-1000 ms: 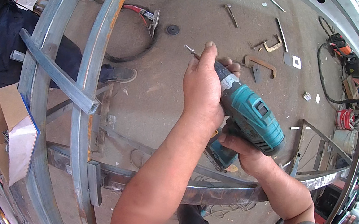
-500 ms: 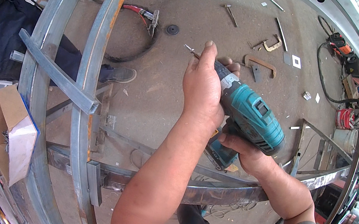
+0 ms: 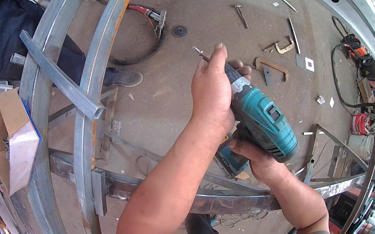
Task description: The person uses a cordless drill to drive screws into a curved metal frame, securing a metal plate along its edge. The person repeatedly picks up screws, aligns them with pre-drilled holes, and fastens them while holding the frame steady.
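Teal drill (image 3: 267, 118) slants far-left lengthwise; left grip (image 3: 213, 90) wraps its nose (image 3: 232, 75), nearer the bit (image 3: 197, 50); right grip (image 3: 259, 158) clasps it near-right.

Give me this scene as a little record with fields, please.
Left hand: wrapped around the drill's front end
Right hand: gripping its handle
Tool: teal cordless drill, bit pointing up-left in the picture
Tubes: short metal tube lying across two long ones
Box: open cardboard box, small metal pieces inside
Floor: hammer, brown clamp
Other person: dark shoe visible, left
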Demonstrator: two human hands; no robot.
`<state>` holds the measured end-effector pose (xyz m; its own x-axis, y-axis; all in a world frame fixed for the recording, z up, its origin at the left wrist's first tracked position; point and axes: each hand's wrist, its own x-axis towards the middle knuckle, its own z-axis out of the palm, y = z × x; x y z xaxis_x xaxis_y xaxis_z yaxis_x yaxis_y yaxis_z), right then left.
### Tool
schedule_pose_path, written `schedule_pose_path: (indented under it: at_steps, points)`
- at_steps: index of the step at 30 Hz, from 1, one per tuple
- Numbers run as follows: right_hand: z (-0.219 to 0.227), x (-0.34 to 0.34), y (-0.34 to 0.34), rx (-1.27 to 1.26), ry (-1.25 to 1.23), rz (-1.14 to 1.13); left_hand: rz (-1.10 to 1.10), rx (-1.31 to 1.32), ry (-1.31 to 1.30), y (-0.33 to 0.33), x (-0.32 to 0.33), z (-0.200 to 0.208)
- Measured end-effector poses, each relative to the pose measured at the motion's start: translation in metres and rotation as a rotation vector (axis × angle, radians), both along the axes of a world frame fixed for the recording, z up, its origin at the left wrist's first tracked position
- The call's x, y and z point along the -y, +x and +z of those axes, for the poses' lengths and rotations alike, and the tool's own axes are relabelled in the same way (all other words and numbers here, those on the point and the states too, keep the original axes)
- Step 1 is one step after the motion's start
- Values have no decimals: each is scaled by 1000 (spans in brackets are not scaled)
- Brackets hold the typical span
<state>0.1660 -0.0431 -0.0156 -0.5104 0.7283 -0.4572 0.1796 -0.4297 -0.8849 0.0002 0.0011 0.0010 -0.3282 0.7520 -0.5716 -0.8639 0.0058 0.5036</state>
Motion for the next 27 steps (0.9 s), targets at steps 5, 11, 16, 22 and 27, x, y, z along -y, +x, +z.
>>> schedule_pose_path:
  at_steps: [5, 11, 16, 22, 27]
  points:
    - [-1, 1, -1, -16, 8, -30, 14, 20, -5, 0, -1, -1]
    - [0, -1, 0, 12, 6, -3, 26, 44, -1, 0, -3, -4]
    - [0, 0, 0, -1, -7, -20, 17, 32, 3, 0, -3, -4]
    - [-3, 0, -1, -9, 34, -17, 16, 32, 6, 0, -3, -5]
    - [-1, 0, -1, 12, 42, -12, 9, 33, 8, -1, -3, -5]
